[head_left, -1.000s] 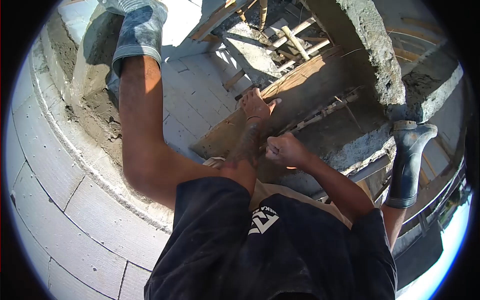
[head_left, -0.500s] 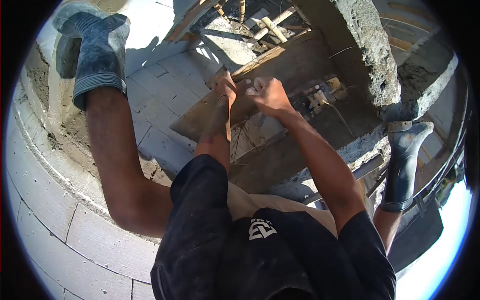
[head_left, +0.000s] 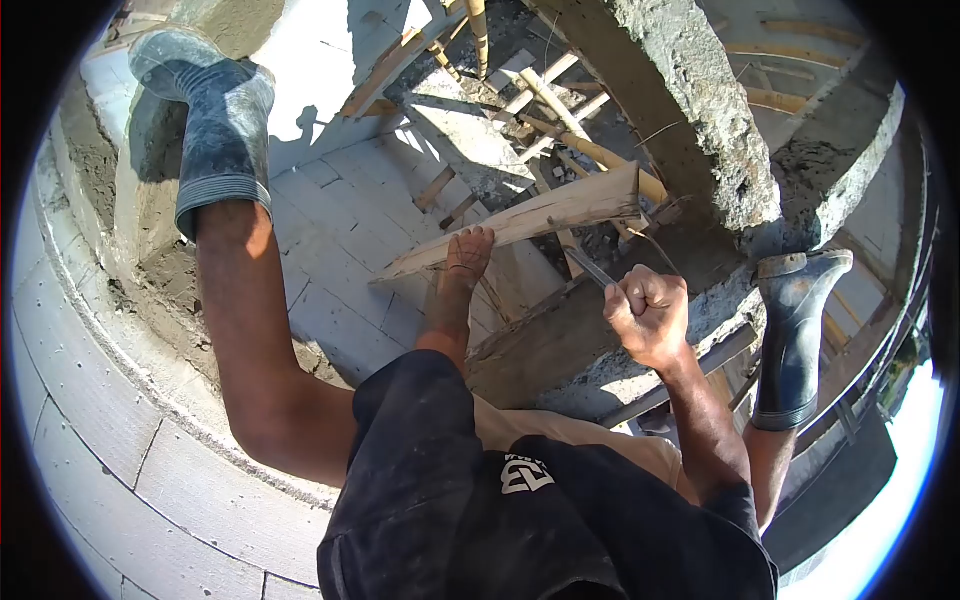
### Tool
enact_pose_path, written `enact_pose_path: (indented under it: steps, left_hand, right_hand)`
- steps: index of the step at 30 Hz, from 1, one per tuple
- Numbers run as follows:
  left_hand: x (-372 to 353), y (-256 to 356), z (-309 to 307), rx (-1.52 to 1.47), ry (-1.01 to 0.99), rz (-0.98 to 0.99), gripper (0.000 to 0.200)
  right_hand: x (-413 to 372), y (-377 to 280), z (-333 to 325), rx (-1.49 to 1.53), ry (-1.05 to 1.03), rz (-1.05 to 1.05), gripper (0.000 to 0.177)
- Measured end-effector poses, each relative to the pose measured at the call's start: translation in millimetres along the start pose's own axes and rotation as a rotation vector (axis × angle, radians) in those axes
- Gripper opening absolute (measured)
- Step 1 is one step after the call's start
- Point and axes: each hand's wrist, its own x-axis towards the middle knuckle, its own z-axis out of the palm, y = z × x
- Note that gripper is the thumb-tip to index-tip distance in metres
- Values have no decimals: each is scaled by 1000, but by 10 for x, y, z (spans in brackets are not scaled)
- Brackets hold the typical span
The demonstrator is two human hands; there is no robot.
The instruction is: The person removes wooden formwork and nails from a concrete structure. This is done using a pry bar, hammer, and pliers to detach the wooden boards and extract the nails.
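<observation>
My left hand [head_left: 467, 255] is closed over the upper edge of a long wooden plank [head_left: 560, 213], its fingers folded across the wood. The plank slants from the pale blocks at left up to the rough concrete beam. To the right, my right hand [head_left: 652, 312] makes a fist around a thin grey metal bar [head_left: 592, 268]. The bar sticks out toward the plank's lower side; the rest of it is hidden in the fist. Brownish boarding [head_left: 540, 340] runs below both hands.
A rough-edged concrete beam [head_left: 700, 100] stands at upper right. Bamboo poles [head_left: 560, 105] and timber scraps lie down in the gap beyond the plank. My rubber boots [head_left: 228, 130] rest on either side. Pale blockwork [head_left: 200, 480] curves along the lower left.
My hands have come apart: the right moved right and toward me, the metal bar now showing in it. The plank has tipped, its narrow edge now facing me, opening a view of the gap.
</observation>
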Motion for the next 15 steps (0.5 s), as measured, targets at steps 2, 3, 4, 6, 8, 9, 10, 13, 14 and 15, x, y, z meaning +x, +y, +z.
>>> enact_pose_path:
  steps: [2, 3, 4, 6, 8, 9, 10, 13, 14, 15]
  left_hand:
    - [70, -42, -178, -13, -49, 14, 14]
    - [158, -88, -327, 11, -109, 6, 14]
    - [239, -176, -368, 34, -170, 0, 15]
    - [286, -652, 83, 157, 376, 30, 16]
    - [297, -757, -669, 21, 93, -160, 14]
    - [405, -1107, -602, 84, 109, -186, 19]
    - [443, -1449, -536, 196, 217, -222, 23]
    - [555, -2172, -818, 171, 384, -436, 33]
    - [513, -2194, -917, 181, 385, -441, 33]
    - [380, -2044, -1170, 146, 347, -467, 33]
  right_hand:
    - [-145, -2, -40, -19, 8, -12, 41]
    - [-181, -23, -60, -25, 18, -20, 40]
    - [-208, -51, -88, -22, 30, -37, 40]
    - [-238, -67, -157, -25, 52, -42, 40]
    - [-259, -65, -235, 31, 56, 35, 40]
    - [-232, -54, -247, 33, 68, 30, 40]
    - [-233, -52, -259, 42, 86, 28, 39]
    - [-208, -22, -304, 28, 95, 26, 39]
    - [-192, -4, -304, 28, 112, 23, 39]
    - [-183, 2, -292, 33, 123, 18, 39]
